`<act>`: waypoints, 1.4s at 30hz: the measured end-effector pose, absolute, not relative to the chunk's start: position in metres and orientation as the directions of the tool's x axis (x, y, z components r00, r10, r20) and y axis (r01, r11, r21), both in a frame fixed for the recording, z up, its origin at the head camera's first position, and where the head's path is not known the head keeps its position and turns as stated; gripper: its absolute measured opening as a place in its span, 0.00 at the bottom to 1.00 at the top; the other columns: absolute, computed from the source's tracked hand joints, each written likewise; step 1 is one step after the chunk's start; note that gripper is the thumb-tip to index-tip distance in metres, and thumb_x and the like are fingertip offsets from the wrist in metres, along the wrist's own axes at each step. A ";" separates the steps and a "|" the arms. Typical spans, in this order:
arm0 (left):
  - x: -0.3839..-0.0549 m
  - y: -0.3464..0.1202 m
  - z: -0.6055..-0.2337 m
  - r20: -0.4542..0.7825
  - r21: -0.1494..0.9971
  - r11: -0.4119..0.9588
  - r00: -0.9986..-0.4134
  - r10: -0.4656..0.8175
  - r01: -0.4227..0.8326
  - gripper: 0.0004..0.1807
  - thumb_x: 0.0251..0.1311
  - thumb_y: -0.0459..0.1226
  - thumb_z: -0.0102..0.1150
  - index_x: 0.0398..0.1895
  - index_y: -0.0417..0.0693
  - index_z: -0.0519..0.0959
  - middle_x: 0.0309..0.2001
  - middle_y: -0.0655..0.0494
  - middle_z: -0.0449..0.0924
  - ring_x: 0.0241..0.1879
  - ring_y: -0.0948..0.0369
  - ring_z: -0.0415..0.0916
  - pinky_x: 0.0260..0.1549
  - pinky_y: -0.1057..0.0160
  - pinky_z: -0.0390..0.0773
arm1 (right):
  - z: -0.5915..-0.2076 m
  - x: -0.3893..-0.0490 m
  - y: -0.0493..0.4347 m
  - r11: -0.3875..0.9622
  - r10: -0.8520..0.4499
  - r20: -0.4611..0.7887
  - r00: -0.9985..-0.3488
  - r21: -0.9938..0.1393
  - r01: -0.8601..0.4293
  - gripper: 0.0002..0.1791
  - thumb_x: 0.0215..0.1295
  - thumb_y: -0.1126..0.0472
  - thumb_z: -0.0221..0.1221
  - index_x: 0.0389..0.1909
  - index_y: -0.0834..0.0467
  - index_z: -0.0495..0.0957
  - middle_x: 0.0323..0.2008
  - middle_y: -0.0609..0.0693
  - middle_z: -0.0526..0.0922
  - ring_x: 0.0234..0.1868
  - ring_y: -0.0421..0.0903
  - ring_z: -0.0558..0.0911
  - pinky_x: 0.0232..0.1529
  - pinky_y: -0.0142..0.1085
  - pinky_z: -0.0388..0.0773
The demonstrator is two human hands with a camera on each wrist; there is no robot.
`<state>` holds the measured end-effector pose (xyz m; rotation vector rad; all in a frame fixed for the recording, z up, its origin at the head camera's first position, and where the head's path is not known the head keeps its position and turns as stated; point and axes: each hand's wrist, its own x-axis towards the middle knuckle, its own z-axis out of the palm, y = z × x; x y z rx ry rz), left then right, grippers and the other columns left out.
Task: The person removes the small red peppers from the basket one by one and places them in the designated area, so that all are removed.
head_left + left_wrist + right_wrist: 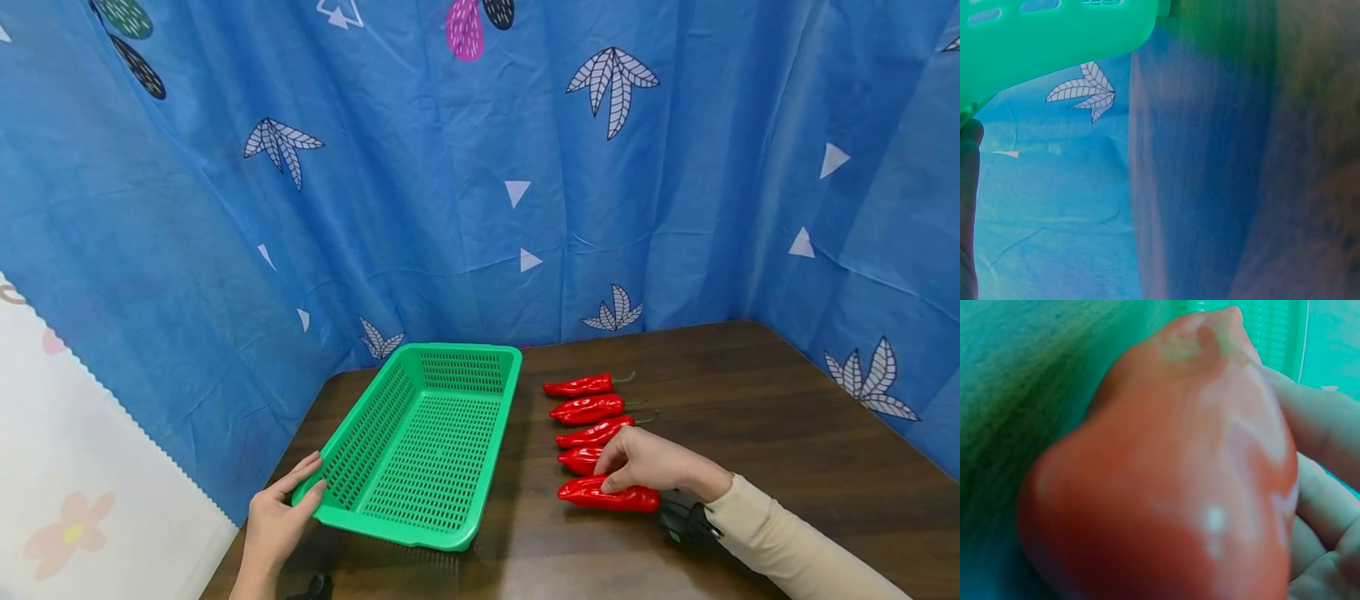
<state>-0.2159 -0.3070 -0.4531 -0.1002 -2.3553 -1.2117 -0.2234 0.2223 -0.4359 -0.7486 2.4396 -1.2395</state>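
In the head view, a green plastic basket (431, 454) with slotted walls and a latticed floor stands left of centre. My left hand (273, 517) grips its near-left corner, thumb and fingers at the rim; the left wrist view catches one finger (969, 206) at the basket's edge. Several long red peppers lie in a column to the right. Across the nearest pepper (611, 495) my right hand (652, 462) pinches with thumb and fingers, partly covering the pepper (579, 460) just behind. The held pepper (1166, 475) fills much of the right wrist view.
Three more red peppers, among them the farthest one (581, 386), have stems pointing right. All of this is on a dark wooden table (720, 367). A patterned blue curtain (450, 225) hangs behind and around it; a white cloth (67, 467) hangs at the left.
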 end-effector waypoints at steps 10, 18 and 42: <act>-0.216 -0.308 -0.454 0.441 0.740 0.625 -0.881 -0.171 0.249 0.19 0.60 0.30 0.67 0.55 0.39 0.84 0.56 0.74 0.79 0.46 0.93 0.70 0.39 0.84 0.77 | -0.441 -0.222 0.223 0.501 -0.565 -0.016 -0.825 -0.801 -0.328 0.06 0.57 0.64 0.70 0.37 0.56 0.90 0.32 0.46 0.88 0.31 0.38 0.80 0.31 0.32 0.80; -0.216 -0.309 -0.453 0.443 0.740 0.625 -0.880 -0.172 0.250 0.19 0.60 0.31 0.68 0.55 0.41 0.84 0.54 0.79 0.78 0.46 0.93 0.70 0.40 0.84 0.76 | -0.444 -0.223 0.221 0.510 -0.564 0.002 -0.826 -0.785 -0.351 0.07 0.57 0.64 0.70 0.37 0.57 0.90 0.32 0.45 0.88 0.30 0.36 0.79 0.31 0.31 0.80; -0.216 -0.307 -0.453 0.436 0.743 0.623 -0.883 -0.175 0.244 0.19 0.61 0.31 0.68 0.56 0.41 0.84 0.54 0.81 0.77 0.46 0.93 0.69 0.40 0.86 0.75 | -0.435 -0.221 0.226 0.550 -0.519 0.023 -0.854 -0.756 -0.355 0.11 0.57 0.64 0.71 0.42 0.61 0.89 0.40 0.50 0.89 0.41 0.42 0.83 0.38 0.30 0.82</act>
